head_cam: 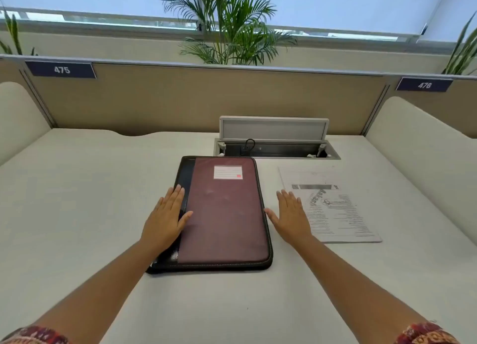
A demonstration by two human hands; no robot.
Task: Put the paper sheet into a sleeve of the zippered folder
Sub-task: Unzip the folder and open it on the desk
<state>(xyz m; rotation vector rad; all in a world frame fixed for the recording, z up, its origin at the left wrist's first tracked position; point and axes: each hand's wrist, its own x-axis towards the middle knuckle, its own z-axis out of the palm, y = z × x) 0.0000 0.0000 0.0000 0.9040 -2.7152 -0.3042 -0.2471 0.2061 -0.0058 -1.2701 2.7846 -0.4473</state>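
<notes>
A maroon zippered folder (pixel 224 214) with a black spine and a white label lies shut on the white desk (pixel 77 214), in the middle. A printed paper sheet (pixel 335 209) lies flat just right of it. My left hand (pixel 165 220) rests flat on the folder's left edge, fingers together and thumb on the cover. My right hand (pixel 290 216) is flat with fingers spread, between the folder's right edge and the sheet, covering the sheet's left margin. Neither hand holds anything.
Behind the folder a cable hatch (pixel 276 147) stands with its lid up, a black cable inside. A beige partition (pixel 206 98) closes the desk's back, with low white dividers on both sides. Potted palms stand behind it.
</notes>
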